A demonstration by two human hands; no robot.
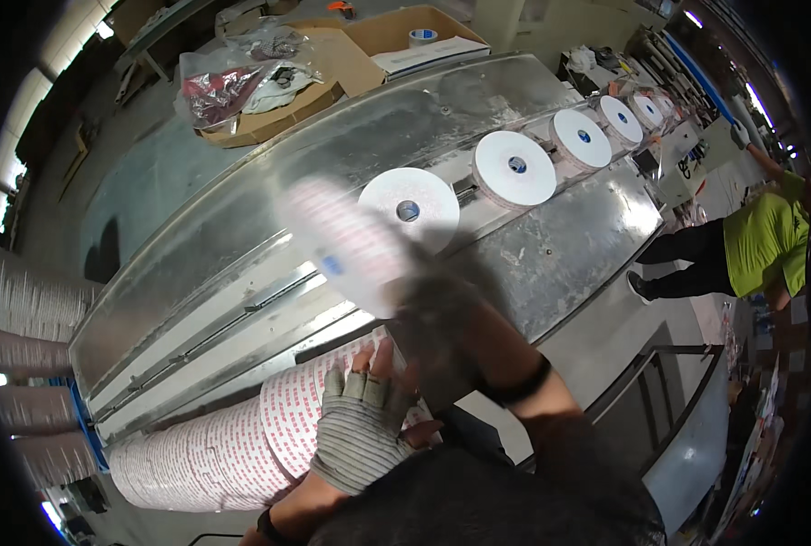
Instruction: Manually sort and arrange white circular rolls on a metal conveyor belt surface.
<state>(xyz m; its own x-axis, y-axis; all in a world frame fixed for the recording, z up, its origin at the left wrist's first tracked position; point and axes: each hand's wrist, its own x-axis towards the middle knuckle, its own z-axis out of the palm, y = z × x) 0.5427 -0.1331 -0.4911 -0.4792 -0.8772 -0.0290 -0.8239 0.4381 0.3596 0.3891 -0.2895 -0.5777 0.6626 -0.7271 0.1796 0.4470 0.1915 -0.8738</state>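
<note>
One blurred roll point(346, 244), smeared right grip point(437, 305) pinching it, left grip point(362, 423) — spread on rolls point(210, 446)

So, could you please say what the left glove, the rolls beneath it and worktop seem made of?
Left glove: grey fabric, probably knitted, from its ribbing. Rolls: perhaps paper or film, from the matt printed surface. Worktop: scuffed metal, likely steel, given its silvery sheen.

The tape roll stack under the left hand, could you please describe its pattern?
The tape roll stack is white with repeated reddish print, clearest in the head view.
</note>
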